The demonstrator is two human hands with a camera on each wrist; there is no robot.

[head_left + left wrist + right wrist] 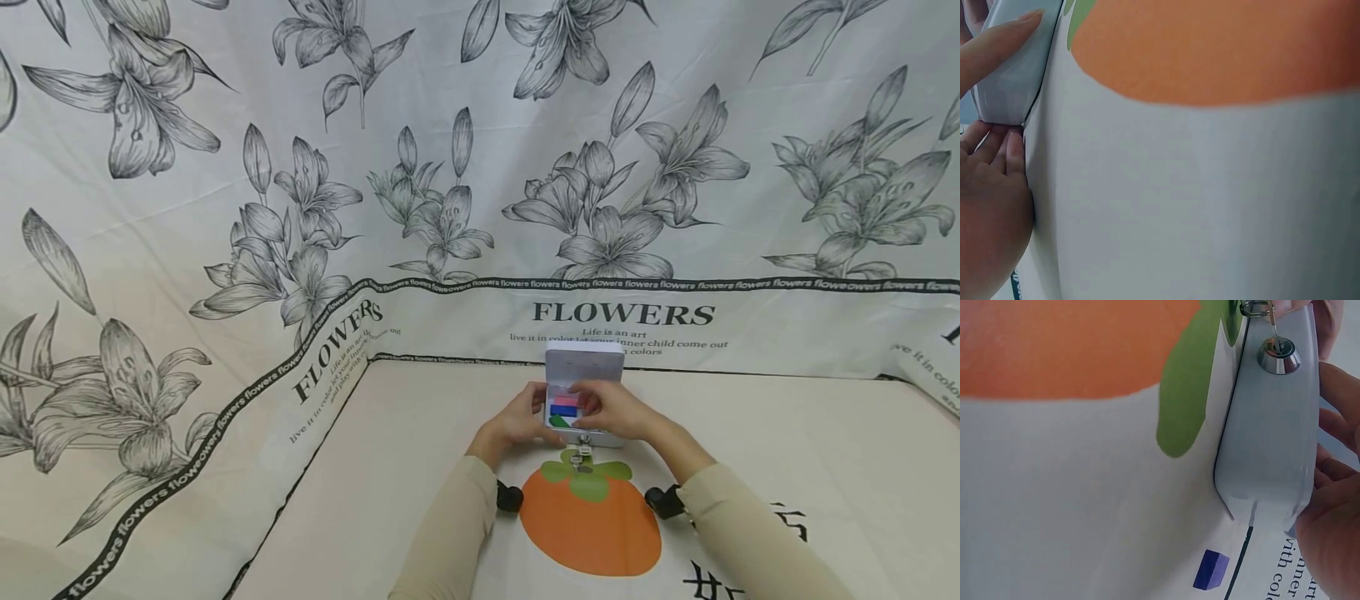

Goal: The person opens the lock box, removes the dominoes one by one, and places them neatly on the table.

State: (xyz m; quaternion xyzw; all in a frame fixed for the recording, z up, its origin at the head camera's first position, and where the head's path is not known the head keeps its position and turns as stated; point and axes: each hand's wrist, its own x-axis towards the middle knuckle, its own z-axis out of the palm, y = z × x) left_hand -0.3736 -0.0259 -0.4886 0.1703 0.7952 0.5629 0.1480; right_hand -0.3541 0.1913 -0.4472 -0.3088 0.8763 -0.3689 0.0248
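A small white lockable cash box [603, 438] stands with its lid [585, 364] raised. Inside it are a pink block [566, 402], a blue block [563, 412] and a green piece [558, 422]. My left hand [519, 417] grips the box's left end, its thumb [1013, 36] along the front wall. From the right, my right hand [621, 410] reaches over the rim with bent fingers inside the box. Whether those fingers pinch a block is hidden. A key sits in the lock [1279, 356] on the front, with a metal ring [1256, 309] hanging from it.
A purple block [1211, 570] lies on the cloth by the box's right end. The pale table cloth [405, 467] bears a printed orange persimmon [592, 529] in front of the box. Flower-printed curtain [622, 250] rises behind and on the left.
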